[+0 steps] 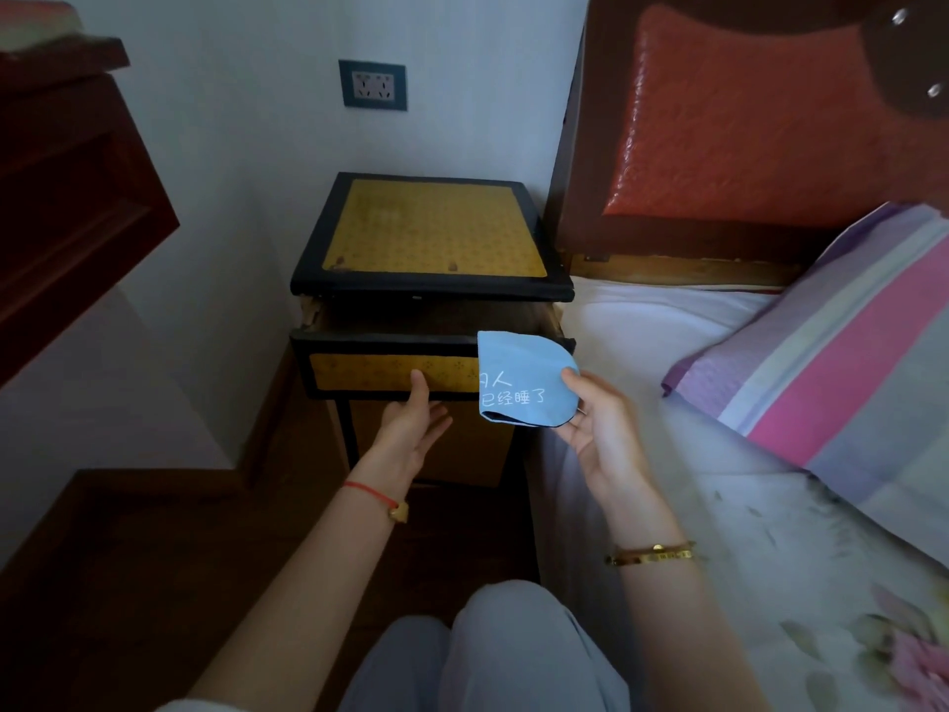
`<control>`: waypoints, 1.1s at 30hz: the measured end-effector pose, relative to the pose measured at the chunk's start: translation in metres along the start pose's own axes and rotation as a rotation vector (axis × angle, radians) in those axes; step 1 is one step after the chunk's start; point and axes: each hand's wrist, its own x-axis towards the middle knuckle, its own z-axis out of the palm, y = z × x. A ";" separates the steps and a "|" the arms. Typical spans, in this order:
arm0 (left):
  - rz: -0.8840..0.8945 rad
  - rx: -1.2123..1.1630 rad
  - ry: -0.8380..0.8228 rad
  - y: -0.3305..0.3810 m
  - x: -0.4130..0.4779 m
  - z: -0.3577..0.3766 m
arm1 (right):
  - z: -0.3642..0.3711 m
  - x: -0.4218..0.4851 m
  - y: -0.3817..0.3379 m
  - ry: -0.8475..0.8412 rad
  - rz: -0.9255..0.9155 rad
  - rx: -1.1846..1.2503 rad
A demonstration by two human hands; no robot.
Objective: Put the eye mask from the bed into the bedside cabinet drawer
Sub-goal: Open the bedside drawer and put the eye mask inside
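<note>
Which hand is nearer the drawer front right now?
Left. The left hand has its thumb against the drawer front, palm open below it. The right hand holds the eye mask beside the drawer's right end, nearer the bed.

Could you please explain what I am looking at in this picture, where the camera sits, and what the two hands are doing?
There is no machine here: a person wears one wide-angle camera on the head, looking forward and down, so you see their own arms and lap. The right hand has a grip on a light blue eye mask with white writing, pinched at its edge between thumb and fingers. The left hand is open, its fingers touching the yellow front of the drawer, which is pulled partly out of the bedside cabinet. The mask hangs in front of the drawer's right end, not yet inside. The cabinet's top shows nothing clearly lying on it. To the right are the bed, a striped pillow and a red headboard; a wall socket is above the cabinet.
</note>
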 end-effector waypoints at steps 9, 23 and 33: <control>-0.023 0.024 0.012 -0.006 -0.018 -0.002 | 0.011 0.006 -0.006 -0.020 -0.014 -0.062; 0.067 0.380 -0.224 0.050 -0.075 -0.032 | 0.070 0.064 -0.032 -0.122 -0.047 -0.374; 0.431 0.922 -0.042 0.127 -0.035 0.008 | 0.084 0.090 -0.025 -0.192 0.106 -0.340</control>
